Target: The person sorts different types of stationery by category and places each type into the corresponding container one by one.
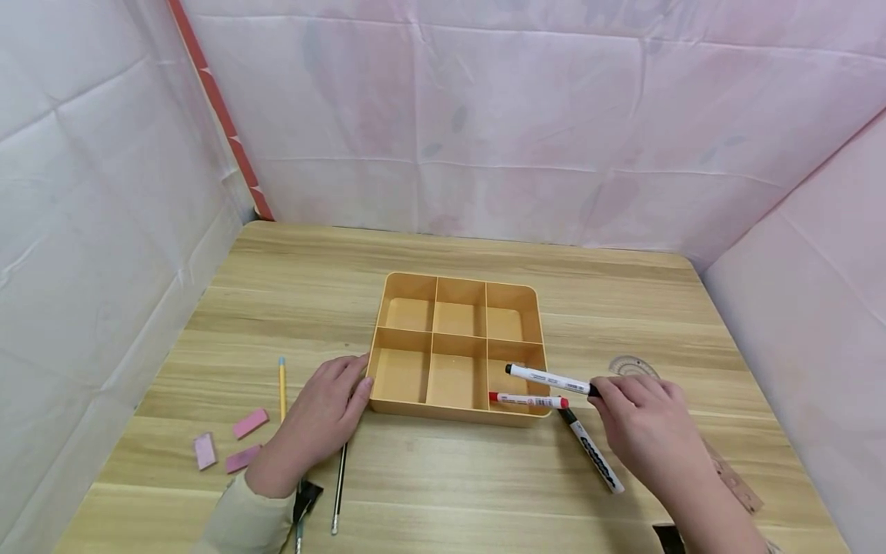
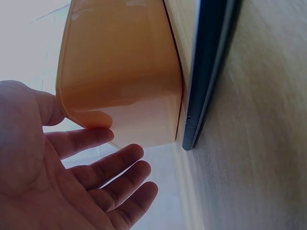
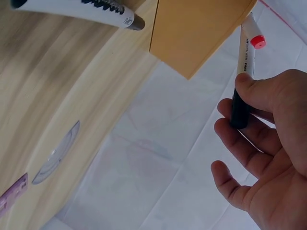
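A tan six-compartment organizer box [image 1: 443,413] sits mid-table. My left hand [image 1: 325,412] rests at its front left corner, thumb by the rim and index finger against the side [image 2: 120,81], the other fingers loosely extended. My right hand [image 1: 644,415] pinches a white marker [image 1: 550,378] by its black end between thumb and fingers. The marker points left over the front right compartment. Below it, a red-capped marker [image 1: 529,399] leans in that compartment, its right end over the rim. Another black-and-white marker [image 1: 597,455] lies on the table beside the box.
Several pink erasers [image 1: 251,423] and a yellow pencil [image 1: 282,385] lie at the left. A black pencil [image 1: 339,492] and a dark bristled item [image 1: 306,500] are near my left wrist. At the right are a clear protractor [image 1: 626,365] and a ruler [image 1: 737,481], partly behind my right hand.
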The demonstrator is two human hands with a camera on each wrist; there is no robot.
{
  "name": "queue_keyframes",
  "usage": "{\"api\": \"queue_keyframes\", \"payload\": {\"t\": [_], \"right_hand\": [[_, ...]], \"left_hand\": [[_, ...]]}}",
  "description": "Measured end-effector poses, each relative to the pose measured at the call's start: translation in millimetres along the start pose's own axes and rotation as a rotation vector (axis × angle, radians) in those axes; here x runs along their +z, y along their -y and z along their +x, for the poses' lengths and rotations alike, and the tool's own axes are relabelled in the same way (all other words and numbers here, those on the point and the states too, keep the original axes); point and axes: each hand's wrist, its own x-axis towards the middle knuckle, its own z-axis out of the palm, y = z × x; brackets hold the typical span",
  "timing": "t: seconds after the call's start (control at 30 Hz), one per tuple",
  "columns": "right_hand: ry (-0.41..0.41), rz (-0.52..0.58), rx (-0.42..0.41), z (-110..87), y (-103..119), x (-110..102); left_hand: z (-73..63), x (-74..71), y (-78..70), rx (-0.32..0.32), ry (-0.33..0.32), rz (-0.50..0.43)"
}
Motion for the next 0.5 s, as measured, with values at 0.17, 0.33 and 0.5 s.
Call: {"api": "queue_keyframes", "payload": {"t": [0.17,0.33,0.5], "right_hand": [[0.002,0.007,-0.019,3.9,3.0,2.4],[0.014,0.018,-0.039,7.3,5.5,5.0],[0.029,0.018,-0.055,10.7,8.0,7.3]], "left_hand": [[-0.2,-0.7,0.1,0.005,-0.004,0.0],[0.1,-0.5,0.0,0.007,-0.001,0.0],[0.0,-1.0,0.1,0.006,0.002,0.001]]}}
